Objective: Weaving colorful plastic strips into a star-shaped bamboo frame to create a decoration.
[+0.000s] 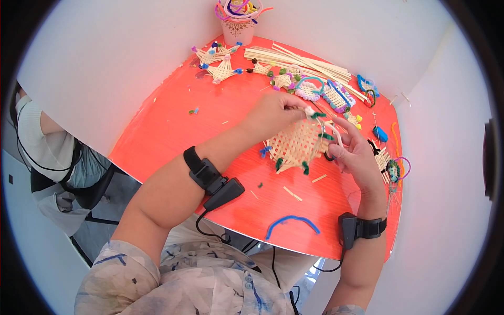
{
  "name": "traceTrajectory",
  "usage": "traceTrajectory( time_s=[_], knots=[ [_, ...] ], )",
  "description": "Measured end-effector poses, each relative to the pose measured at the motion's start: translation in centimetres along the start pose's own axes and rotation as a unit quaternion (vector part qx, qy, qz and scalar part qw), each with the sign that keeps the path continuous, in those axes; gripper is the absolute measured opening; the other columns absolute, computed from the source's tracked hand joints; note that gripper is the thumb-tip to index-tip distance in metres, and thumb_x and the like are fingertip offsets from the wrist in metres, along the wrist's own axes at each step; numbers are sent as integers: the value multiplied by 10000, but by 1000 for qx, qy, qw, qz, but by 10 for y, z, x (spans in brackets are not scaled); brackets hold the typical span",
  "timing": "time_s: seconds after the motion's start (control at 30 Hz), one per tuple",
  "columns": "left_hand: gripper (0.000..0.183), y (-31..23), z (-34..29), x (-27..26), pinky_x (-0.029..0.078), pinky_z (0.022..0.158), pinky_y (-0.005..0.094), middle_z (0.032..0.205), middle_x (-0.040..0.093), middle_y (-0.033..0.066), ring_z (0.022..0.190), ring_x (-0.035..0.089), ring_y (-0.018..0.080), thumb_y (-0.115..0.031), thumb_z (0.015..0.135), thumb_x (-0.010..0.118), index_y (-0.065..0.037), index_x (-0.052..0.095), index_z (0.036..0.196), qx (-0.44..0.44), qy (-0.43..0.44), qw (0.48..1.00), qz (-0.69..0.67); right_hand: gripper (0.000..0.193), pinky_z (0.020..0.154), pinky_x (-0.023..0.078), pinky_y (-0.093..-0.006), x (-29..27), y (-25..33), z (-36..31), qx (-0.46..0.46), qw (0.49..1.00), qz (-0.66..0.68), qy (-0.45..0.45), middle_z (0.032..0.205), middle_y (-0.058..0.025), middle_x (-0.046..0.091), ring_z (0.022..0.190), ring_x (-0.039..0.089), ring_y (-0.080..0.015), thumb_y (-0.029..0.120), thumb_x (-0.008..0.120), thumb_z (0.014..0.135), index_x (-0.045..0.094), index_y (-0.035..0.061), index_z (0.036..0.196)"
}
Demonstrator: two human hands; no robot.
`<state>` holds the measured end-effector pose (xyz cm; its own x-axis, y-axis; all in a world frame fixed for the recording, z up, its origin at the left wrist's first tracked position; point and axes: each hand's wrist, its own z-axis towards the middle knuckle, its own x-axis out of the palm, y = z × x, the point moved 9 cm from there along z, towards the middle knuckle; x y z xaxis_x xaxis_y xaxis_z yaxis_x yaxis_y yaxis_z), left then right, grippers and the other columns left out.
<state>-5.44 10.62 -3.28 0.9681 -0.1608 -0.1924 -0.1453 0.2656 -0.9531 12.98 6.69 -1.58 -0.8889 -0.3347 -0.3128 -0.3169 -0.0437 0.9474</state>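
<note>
A woven mat of pale flat strips (294,140) is held tilted above the red table, with dark green and blue pipe cleaner twists at its edges. My left hand (275,114) pinches at its top corner, where a tuft of white pipe cleaner (310,111) shows beside a green one. On the mat's right side, my right hand (358,156) has its thumb and fingers closed around a curved length of white pipe cleaner (336,135). A small dark loop lies by that thumb; its kind I cannot make out.
Star-shaped woven pieces (223,70), small woven mats (338,97) and a pile of pale strips (299,63) line the far side. A pot of pipe cleaners (238,29) stands at the back. Nearer lie a blue pipe cleaner (291,219) and strip scraps (292,193). White walls border the table.
</note>
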Motion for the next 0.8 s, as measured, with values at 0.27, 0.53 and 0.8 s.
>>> traceTrajectory(
  time_s=[0.27, 0.53, 0.8],
  knots=[
    [248, 10, 3, -58, 458, 650, 226, 868, 691, 21, 733, 574, 43, -117, 877, 691, 27, 689, 1079, -6, -194, 980, 30, 189, 494, 337, -191, -58, -16, 2, 40, 993, -53, -101, 630, 61, 484, 579, 449, -24, 197, 587, 927, 685, 47, 986],
    [203, -14, -3, -37, 466, 691, 235, 896, 689, 11, 782, 586, 53, -98, 886, 673, 8, 700, 1057, 72, -157, 985, 12, 240, 697, 450, -269, -71, 21, -17, -169, 728, -573, -336, 1072, -47, 622, 883, 553, -96, 149, 683, 845, 677, 56, 1067],
    [180, -33, -15, 19, 466, 689, 242, 842, 678, -3, 767, 587, 55, -122, 890, 671, -25, 720, 1033, 34, 70, 996, -39, 292, 893, 494, -278, -14, 43, -9, -274, 959, -56, -38, 1283, -88, 583, 1139, 569, -177, -39, 575, 881, 683, 60, 1133]
  ],
)
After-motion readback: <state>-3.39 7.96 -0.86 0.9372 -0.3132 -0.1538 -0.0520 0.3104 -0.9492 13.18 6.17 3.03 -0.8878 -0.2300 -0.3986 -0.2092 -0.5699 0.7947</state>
